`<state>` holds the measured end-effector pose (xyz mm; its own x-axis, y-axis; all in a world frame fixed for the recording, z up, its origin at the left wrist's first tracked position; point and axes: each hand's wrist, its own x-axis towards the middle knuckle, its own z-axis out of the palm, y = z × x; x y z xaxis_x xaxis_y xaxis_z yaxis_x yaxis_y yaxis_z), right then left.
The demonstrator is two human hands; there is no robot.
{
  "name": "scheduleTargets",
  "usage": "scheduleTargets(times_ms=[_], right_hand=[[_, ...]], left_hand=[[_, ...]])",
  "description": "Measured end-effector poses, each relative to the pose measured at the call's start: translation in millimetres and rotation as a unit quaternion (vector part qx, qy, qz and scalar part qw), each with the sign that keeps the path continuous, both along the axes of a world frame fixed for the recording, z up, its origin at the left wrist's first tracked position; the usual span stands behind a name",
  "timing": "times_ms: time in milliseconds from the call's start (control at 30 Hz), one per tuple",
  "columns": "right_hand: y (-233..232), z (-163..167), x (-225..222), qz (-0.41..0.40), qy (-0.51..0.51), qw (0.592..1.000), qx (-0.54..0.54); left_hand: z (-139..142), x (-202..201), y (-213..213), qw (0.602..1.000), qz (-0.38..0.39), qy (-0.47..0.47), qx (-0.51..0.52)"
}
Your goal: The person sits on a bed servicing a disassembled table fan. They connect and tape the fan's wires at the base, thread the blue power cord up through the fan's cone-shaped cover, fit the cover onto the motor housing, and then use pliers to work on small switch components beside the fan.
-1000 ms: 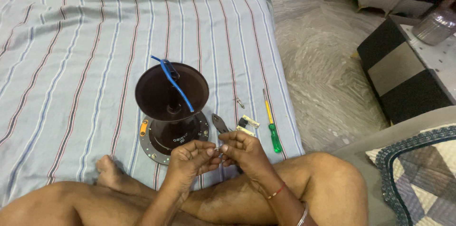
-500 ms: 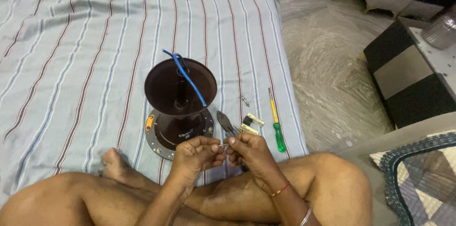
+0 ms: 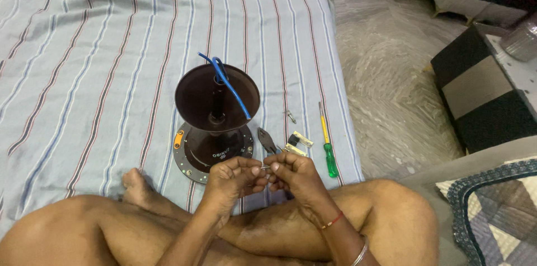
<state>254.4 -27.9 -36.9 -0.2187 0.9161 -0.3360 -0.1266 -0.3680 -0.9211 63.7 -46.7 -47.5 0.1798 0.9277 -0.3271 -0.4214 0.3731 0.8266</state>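
I sit cross-legged on a striped bedsheet (image 3: 84, 76). My left hand (image 3: 232, 179) and my right hand (image 3: 293, 173) meet fingertip to fingertip just in front of me, pinching a small thin metal piece (image 3: 264, 167) between them. Right beyond my hands stands a dark brown ceiling fan motor (image 3: 215, 126) with a cup-shaped canopy and blue wires (image 3: 229, 84) sticking out of its rod. Pliers (image 3: 267, 142) lie on the sheet next to the motor base, close to my right hand.
A screwdriver with a yellow shaft and green handle (image 3: 327, 143) lies to the right, with a small block-shaped part (image 3: 296, 143) and a screw (image 3: 291, 116) nearby. The sheet's right edge meets bare floor; a black and grey box (image 3: 481, 92) stands further right. A patterned cushion (image 3: 498, 210) sits at lower right.
My hands stay together in front of the motor, working the small piece. The view has shifted slightly; the pliers now show beside the motor base.
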Motion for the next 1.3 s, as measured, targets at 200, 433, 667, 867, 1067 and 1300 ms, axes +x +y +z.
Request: scheduleTargets(times_ms=[200,433,667,867,1067,1300], right_hand=[[-1.7,6.0,-1.4,0.003,-0.021,0.999,0.027],[-3.7,12.6,-3.9,-0.007,-0.028,0.998,0.048],[-4.2,6.9,-5.5,0.002,-0.051,0.996,0.071],[-2.3,-4.8,-6.3,0.007,-0.071,0.991,0.110],[2.7,-11.1,1.1,-0.015,-0.074,0.990,0.118],[69.7,12.2,49.2,-0.084,-0.555,0.796,0.227]], left_hand=[[0.4,1.2,0.6,1.000,0.008,-0.004,-0.004],[5.1,0.3,1.7,1.000,0.010,0.005,-0.012],[-1.8,1.1,3.2,0.998,0.028,0.038,-0.045],[-12.7,1.4,6.1,0.995,0.020,0.064,-0.071],[-16.3,1.5,5.7,0.994,0.009,0.069,-0.082],[-15.4,-0.3,2.8,0.995,0.018,0.050,-0.079]])
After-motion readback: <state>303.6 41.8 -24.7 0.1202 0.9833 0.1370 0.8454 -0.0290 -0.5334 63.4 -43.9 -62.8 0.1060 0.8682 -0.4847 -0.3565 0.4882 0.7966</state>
